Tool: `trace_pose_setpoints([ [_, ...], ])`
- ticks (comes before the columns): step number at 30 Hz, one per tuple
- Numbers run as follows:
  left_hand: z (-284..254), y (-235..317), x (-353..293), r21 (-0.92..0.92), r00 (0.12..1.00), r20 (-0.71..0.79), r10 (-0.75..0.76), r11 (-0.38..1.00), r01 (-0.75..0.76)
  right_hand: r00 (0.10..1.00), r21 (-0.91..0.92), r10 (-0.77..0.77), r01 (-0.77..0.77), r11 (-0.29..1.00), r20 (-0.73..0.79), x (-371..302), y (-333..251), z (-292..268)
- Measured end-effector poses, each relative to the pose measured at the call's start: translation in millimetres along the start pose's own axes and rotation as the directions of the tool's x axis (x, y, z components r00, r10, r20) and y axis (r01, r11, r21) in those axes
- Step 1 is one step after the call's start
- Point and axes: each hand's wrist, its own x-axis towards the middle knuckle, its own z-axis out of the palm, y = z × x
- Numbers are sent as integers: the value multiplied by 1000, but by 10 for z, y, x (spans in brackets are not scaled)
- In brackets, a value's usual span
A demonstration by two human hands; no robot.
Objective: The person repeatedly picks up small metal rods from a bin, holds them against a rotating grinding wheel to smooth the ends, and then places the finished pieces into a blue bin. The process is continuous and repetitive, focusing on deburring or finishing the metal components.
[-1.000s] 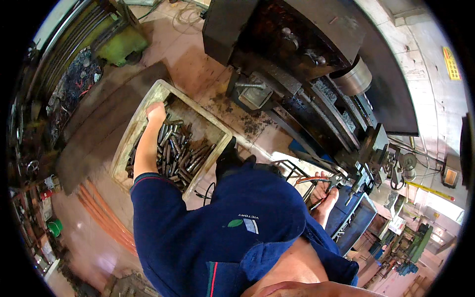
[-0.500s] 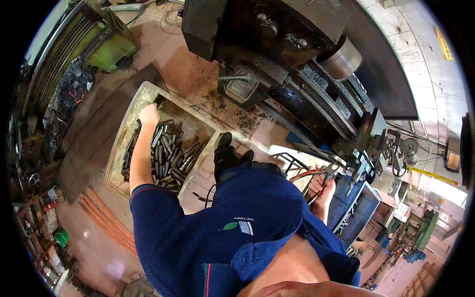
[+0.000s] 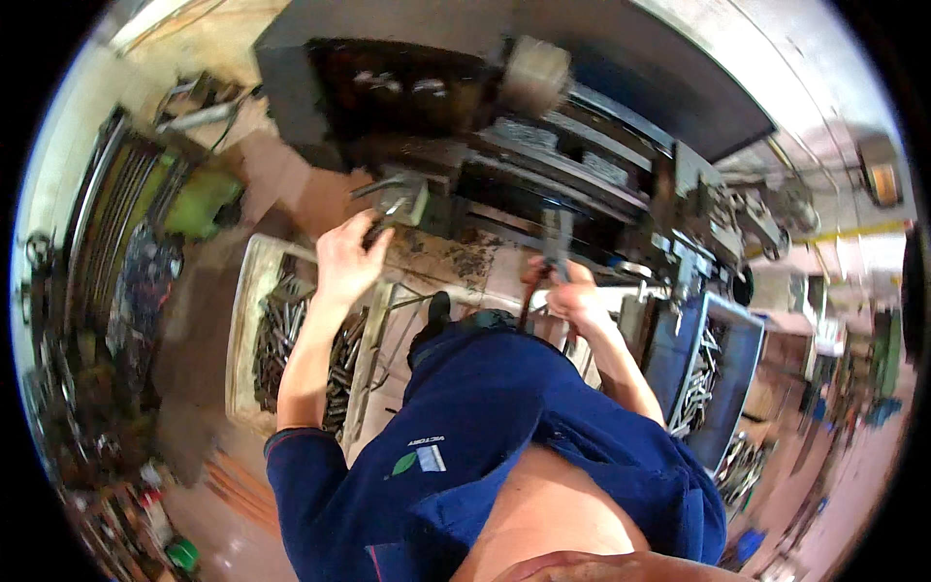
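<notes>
Right hand (image 3: 579,299) is wrapped around red-handled grey metal pliers (image 3: 557,238), held before the dark metal lathe (image 3: 301,92); a gap is left between the hands. Pliers' long axis is directed away from the body, head lathe-ward. Left hand (image 3: 349,260), fingers bent, is seen across the cream plastic crate's (image 3: 242,335) far edge; whether anything is pinched cannot be told.

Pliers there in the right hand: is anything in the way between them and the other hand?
Nothing visible stands between the left hand and the pliers in the right hand. In the gap you just see stained floor; the lathe is farther up the picture.
</notes>
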Motion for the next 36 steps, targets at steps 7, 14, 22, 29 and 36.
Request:
trace_pose_setpoints([
  [7,572,920,363,-31,880,263,396,915,-402,987,-257,101,-66,964,123,-10,-195,180],
  [14,825,1154,425,-93,750,435,498,854,-512,990,-378,85,-120,918,-108,-216,-318,132],
  [22,965,1230,581,-187,668,558,492,859,-477,953,-512,-21,-144,847,-303,-229,-115,124],
  [29,884,1035,693,-251,728,582,362,932,-262,937,-278,-23,-80,957,-348,-137,53,136],
  [36,1179,417,265,-560,699,715,28,622,547,871,-20,-99,102,995,-481,48,80,56],
])
